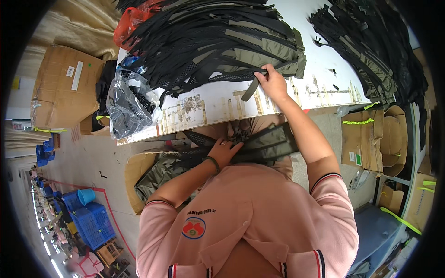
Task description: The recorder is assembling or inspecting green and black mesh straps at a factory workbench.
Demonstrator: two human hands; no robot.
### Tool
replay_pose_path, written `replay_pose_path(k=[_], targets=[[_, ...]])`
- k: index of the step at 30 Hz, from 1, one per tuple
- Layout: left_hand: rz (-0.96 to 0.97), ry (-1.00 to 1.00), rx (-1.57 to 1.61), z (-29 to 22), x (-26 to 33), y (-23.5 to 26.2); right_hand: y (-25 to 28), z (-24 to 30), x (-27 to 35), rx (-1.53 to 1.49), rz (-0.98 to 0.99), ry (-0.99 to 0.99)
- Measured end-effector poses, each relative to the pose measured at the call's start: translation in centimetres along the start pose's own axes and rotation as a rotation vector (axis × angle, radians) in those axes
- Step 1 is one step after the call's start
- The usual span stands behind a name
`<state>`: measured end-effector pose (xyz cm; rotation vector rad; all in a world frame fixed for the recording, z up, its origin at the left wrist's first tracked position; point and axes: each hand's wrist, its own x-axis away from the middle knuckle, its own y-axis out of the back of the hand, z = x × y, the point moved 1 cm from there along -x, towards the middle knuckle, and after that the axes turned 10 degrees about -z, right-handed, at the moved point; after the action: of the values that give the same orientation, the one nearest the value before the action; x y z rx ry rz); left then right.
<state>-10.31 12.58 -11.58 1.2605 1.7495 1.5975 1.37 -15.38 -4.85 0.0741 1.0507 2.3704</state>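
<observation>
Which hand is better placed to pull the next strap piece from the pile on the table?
The right hand: it already grips a strap piece at the pile's edge. The left hand rests on pieces in the lap.

Strap pieces (218, 44) — black mesh with olive-green panels; plastic bag (127, 104), clear grey; red bag (130, 21); white worktable (320, 69); brown cartons (65, 85); blue crates (90, 220); shirt (250, 217) — pink, striped cuffs.

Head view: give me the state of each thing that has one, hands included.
Right hand: closed on a strap piece at the pile's edge.
Left hand: flat on the lap bundle, not gripping.
Strap pile: heaped on the table.
Clear bag: crumpled, at the table edge.
Cardboard box: closed.
</observation>
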Motion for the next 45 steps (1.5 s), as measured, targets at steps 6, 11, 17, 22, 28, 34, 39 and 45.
replay_pose_path(k=[6, 11, 17, 22, 28, 34, 39, 45], targets=[[-0.188, 0.116, -0.073, -1.2, -3.4, 4.2, -0.3, -0.2, -0.5, -0.052, 0.02, -0.014], [-0.126, 0.156, 0.06, -1.3, -1.6, 3.9, -0.1, 0.0, -0.2, -0.052, 0.034, -0.015], [-0.512, -0.051, 0.269, -1.4, 1.4, 6.0, 0.5, 1.8, 0.9, -0.195, 0.034, 0.013], [-0.963, -0.026, 0.491, 1.4, -2.8, 15.5, -0.7, 6.8, 6.2, -0.014, 0.268, 0.228], [-0.539, 0.166, 0.445, 5.3, -15.4, 14.7, -2.5, 5.1, 9.3, 0.039, 0.301, 0.402], [-0.432, 0.157, 0.74, 5.7, -19.4, 13.3, 5.1, 3.3, 9.3, -0.201, -0.167, 0.403], [-0.466, 0.016, 1.109, 2.9, -16.9, 13.9, 7.5, 1.3, 4.9, 0.001, -0.351, 0.286], [-0.479, 0.104, 1.128, 2.2, -13.1, 15.1, 6.3, 1.3, 6.0, -0.164, -0.233, 0.479]])
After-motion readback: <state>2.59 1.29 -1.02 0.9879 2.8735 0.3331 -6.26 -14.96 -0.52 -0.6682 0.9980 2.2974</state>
